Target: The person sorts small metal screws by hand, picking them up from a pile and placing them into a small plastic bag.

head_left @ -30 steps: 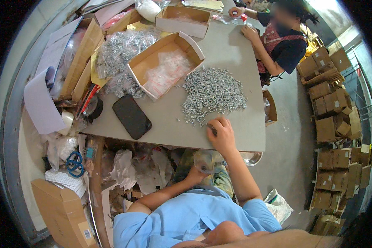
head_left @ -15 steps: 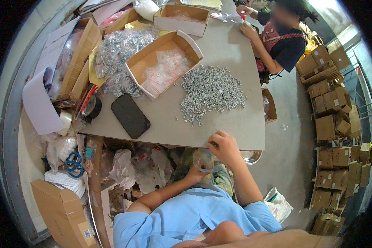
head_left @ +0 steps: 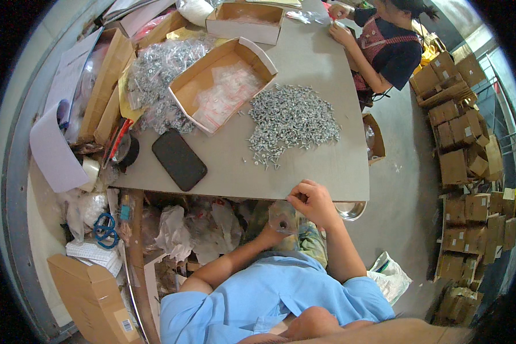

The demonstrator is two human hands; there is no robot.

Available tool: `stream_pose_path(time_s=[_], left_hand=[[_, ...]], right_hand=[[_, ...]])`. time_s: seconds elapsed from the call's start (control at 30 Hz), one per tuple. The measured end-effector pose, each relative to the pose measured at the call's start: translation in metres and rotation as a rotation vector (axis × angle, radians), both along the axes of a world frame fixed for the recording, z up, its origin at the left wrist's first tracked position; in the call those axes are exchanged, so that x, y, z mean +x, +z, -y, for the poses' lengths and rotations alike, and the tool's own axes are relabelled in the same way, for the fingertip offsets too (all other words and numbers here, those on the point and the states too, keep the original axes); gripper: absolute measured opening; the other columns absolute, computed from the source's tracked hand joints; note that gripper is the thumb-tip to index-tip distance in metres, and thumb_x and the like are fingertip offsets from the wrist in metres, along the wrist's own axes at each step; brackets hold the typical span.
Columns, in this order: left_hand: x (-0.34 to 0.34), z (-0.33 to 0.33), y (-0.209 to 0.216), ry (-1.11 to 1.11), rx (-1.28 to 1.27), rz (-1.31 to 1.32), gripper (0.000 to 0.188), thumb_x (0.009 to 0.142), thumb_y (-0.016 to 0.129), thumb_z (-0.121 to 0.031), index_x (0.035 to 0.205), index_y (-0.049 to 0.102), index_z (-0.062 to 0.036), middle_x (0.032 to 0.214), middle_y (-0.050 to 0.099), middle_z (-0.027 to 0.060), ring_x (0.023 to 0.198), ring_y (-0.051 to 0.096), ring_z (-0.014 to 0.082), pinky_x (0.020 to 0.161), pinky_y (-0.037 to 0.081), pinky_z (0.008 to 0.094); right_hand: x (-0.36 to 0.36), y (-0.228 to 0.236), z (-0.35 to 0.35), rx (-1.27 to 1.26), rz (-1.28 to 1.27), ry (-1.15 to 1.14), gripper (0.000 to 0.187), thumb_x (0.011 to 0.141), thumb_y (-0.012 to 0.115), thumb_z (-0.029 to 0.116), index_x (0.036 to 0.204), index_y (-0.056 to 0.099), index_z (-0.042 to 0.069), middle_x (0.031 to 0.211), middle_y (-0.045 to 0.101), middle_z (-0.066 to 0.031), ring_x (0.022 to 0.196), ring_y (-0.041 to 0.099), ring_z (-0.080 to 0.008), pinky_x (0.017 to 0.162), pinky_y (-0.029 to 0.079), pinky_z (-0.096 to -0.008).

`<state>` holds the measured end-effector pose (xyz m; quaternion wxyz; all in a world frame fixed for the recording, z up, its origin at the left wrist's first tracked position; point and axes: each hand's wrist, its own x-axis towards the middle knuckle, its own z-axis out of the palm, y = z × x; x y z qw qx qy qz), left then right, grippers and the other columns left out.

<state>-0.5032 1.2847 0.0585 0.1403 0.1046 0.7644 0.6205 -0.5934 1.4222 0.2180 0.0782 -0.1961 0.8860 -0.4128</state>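
Note:
Below the table's front edge, my left hand [head_left: 271, 236] is closed on the lower part of a small clear plastic bag [head_left: 281, 213]. Something small and dark shows in the middle of the bag. My right hand [head_left: 314, 203] is pinched beside the bag's upper right edge, at the table's edge; what its fingertips hold, if anything, is too small to make out. On the table, beyond both hands, spreads a pile of small silver screws [head_left: 295, 120]. A cardboard tray [head_left: 183, 92] of flat clear bags [head_left: 226, 94] lies left of the pile.
A black phone [head_left: 179, 159] rests near the table's front left. Filled clear bags [head_left: 157, 74] are heaped behind it. Blue-handled scissors [head_left: 105, 227] hang at the left. A metal bowl [head_left: 351, 211] sits under the right edge. A co-worker [head_left: 384, 51] handles small items at the far right.
The dark bits seen between my right fingers earlier no longer show, and those fingers are now pinched closer together. The bag in my left hand faces up more flatly. The view has shifted slightly.

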Motion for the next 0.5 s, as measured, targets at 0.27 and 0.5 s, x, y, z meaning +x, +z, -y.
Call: stream_pose_path(time_s=[0.27, 0.5], left_hand=[[-0.018, 0.079, 0.011, -0.32, -0.329, 0.168, 0.033, 0.075, 0.076, -0.021, 0.094, 0.057, -0.0029, 0.085, 0.058, 0.0038, 0.078, 0.056, 0.0165, 0.069, 0.046, 0.033], [-0.022, 0.102, 0.125, -0.373, 0.325, 0.217, 0.042, 0.073, 0.079, -0.021, 0.103, 0.059, -0.0005, 0.094, 0.059, 0.0024, 0.087, 0.053, 0.0114, 0.072, 0.045, 0.0275]], right_hand=[[0.021, 0.007, 0.011, 0.013, -0.086, 0.206, 0.014, 0.075, 0.07, 0.012, 0.087, 0.065, 0.007, 0.095, 0.059, -0.011, 0.089, 0.059, -0.027, 0.077, 0.049, -0.0375], [0.036, 0.038, 0.051, -0.047, -0.191, 0.594, 0.021, 0.068, 0.071, 0.01, 0.088, 0.064, 0.011, 0.12, 0.048, -0.0133, 0.111, 0.045, -0.0342, 0.093, 0.04, -0.0419]])
